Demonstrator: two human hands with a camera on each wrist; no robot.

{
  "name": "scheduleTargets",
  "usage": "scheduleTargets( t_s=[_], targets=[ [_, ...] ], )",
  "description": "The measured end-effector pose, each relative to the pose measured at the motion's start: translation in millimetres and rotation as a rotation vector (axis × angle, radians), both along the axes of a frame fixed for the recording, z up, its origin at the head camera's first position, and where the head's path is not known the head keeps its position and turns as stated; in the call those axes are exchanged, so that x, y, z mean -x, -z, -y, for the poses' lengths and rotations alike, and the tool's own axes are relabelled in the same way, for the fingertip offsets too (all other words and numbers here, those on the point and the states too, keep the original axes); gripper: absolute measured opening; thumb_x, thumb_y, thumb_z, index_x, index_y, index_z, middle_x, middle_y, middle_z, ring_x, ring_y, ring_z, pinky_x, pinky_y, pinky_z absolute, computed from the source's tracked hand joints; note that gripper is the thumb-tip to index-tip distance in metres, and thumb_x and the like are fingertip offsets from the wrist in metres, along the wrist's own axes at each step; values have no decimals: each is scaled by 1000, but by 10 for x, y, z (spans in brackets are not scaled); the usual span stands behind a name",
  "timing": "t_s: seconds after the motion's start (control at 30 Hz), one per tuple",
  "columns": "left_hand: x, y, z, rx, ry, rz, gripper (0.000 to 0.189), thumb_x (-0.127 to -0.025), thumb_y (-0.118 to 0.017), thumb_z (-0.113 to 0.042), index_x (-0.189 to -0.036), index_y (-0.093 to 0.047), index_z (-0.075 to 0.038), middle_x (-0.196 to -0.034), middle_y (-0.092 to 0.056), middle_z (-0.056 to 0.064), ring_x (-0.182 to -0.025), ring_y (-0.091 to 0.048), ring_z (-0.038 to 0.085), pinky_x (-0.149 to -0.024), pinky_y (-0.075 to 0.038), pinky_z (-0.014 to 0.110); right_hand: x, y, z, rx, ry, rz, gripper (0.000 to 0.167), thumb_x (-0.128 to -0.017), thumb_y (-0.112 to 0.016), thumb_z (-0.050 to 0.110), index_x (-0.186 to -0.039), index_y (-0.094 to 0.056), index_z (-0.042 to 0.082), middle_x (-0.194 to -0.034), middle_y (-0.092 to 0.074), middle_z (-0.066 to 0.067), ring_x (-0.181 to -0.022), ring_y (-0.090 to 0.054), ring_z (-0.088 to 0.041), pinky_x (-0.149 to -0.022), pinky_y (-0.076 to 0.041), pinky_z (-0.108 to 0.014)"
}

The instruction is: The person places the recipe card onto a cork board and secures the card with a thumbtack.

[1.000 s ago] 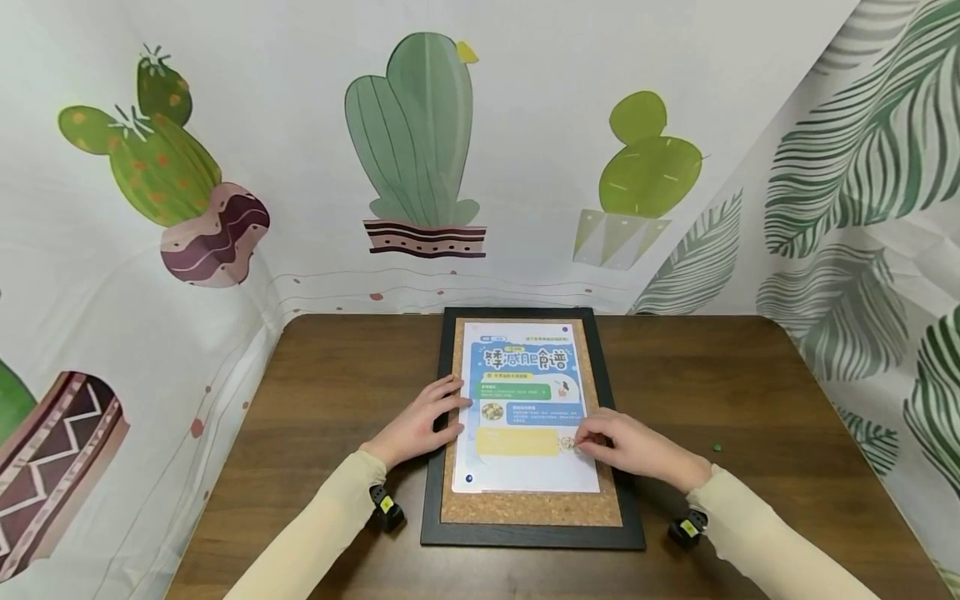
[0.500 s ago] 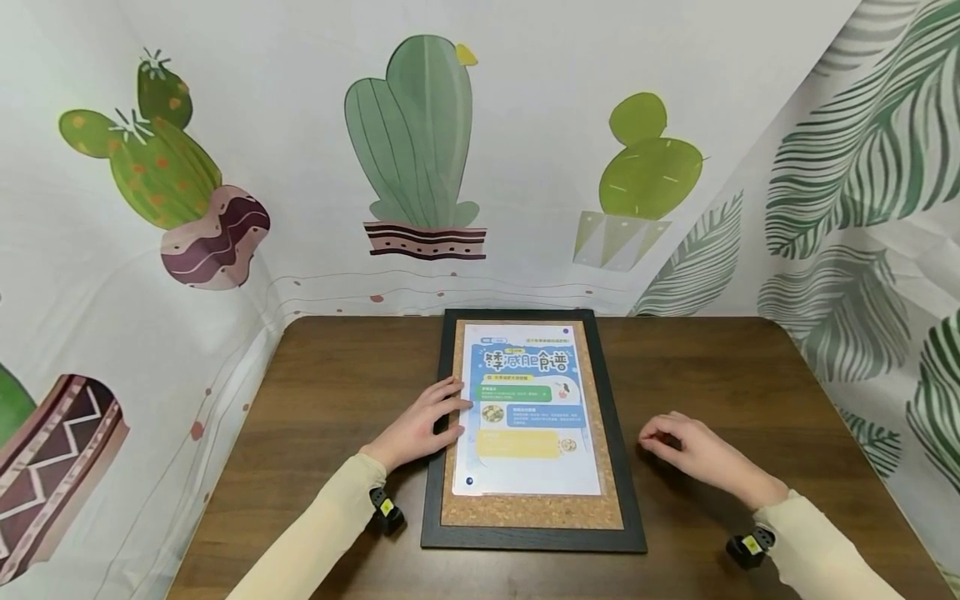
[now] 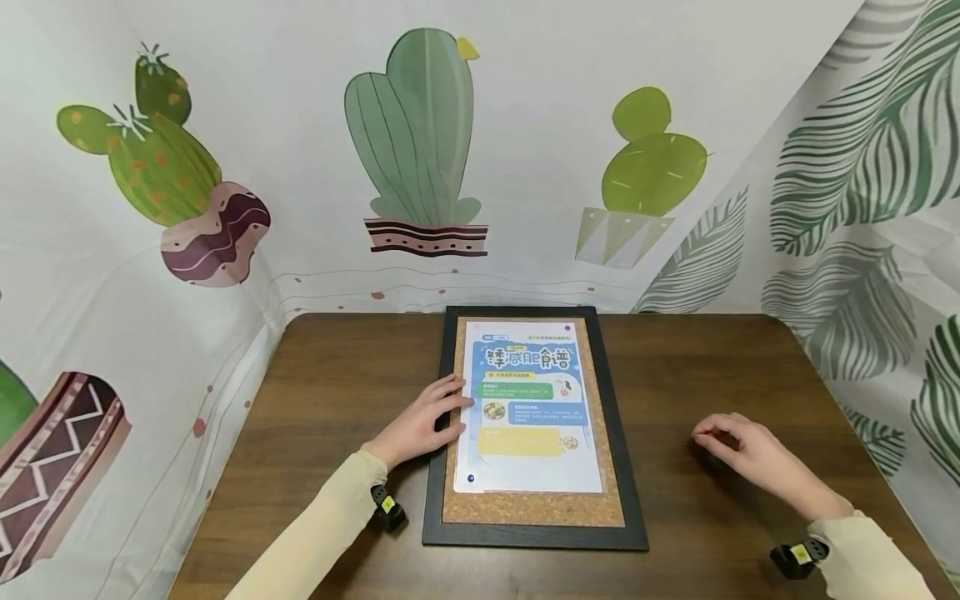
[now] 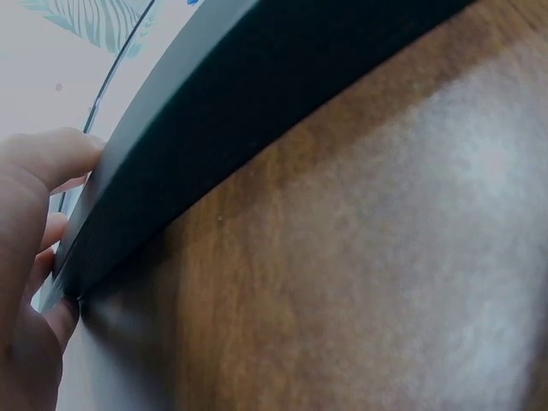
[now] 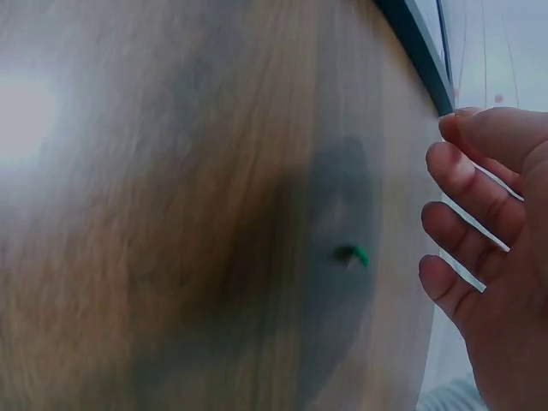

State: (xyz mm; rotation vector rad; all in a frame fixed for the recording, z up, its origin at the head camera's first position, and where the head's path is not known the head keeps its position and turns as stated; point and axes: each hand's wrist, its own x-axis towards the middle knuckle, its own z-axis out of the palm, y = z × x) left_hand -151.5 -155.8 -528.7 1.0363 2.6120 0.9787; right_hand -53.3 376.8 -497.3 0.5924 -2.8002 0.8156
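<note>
In the head view my left hand (image 3: 422,423) rests on the left edge of a black-framed cork board (image 3: 540,510), its fingertips touching a printed poster (image 3: 517,467). The left wrist view shows its fingers along the frame's dark side. To the right of the board, my right hand (image 3: 750,454) hovers over the table with fingers loosely bent and nothing visible in it. A small green pushpin (image 5: 360,255) lies on the table below that hand in the right wrist view; the hand hides it in the head view. Blue pushpins sit at the poster's lower left and upper right corners.
The board lies on a brown wooden table (image 3: 337,367), its far end near the back edge. Behind stands a white cloth backdrop (image 3: 525,125) printed with cacti and leaves. Each wrist wears a small black camera.
My right hand has left the poster's right edge and moved right across the table to above the green pushpin. The left hand has stayed in place on the board.
</note>
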Motion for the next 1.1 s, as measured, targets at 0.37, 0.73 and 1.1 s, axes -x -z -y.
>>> scheduleTargets(
  t_s=[0.37, 0.73, 1.1],
  targets=[
    [2, 8, 6, -3, -2, -2, 42, -101, -69, -23, -141, -65, -10, -165, -38, 15, -157, -24, 34, -120, -34, 57, 2, 110, -286, 3, 89, -6, 26, -85, -80, -4, -93, -73, 20, -90, -67, 11, -82, -52, 4, -66, -41, -16],
    [13, 12, 5, -5, 2, -1, 43, -101, -69, -24, -142, -64, -10, -165, -38, 15, -157, -24, 34, -120, -33, 58, -40, 189, -364, -26, 134, 120, 18, -90, -79, 4, -92, -72, 20, -87, -62, 11, -75, -48, 4, -61, -42, -22],
    [15, 16, 5, -9, -4, 4, 43, -101, -69, -24, -141, -64, -10, -164, -39, 15, -157, -24, 34, -120, -34, 57, -63, 261, -390, -55, 146, 121, 19, -90, -79, 4, -90, -71, 21, -85, -60, 14, -75, -48, 5, -62, -44, -25]
  ],
)
